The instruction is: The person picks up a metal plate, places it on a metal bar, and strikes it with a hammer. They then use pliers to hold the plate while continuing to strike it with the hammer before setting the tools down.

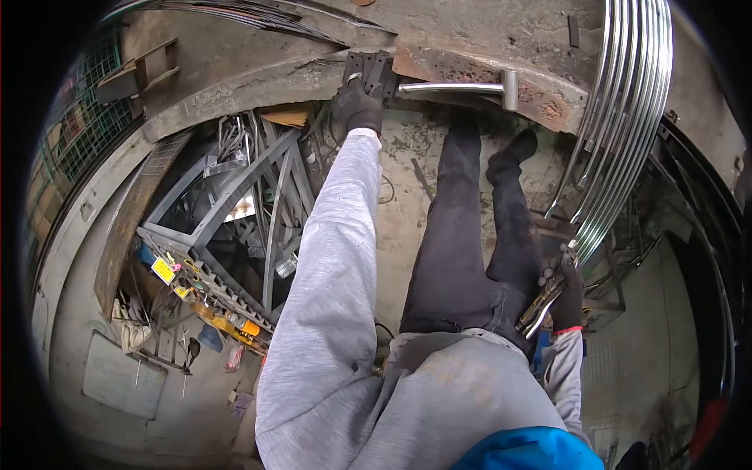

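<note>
My left hand (357, 108), in a dark glove, reaches to the concrete ledge, its fingers closed on a small metal ring or rod end at a dark metal block (376, 72). Right of the block lies a hammer (509, 90) with a shiny metal handle. My right hand (569, 290), gloved with a red cuff, is low at my right side, closed around a metal tool (542, 301) that looks like locking pliers. Long shiny metal rods (638, 94) run down from the ledge and end just above this hand.
A grey metal frame (235, 204) with scrap stands left of my arm. A tool rack (227, 321) with orange and yellow items is at lower left. Thin metal strips (258, 17) lie on the ledge. Dark curved bars (705, 196) stand at far right.
</note>
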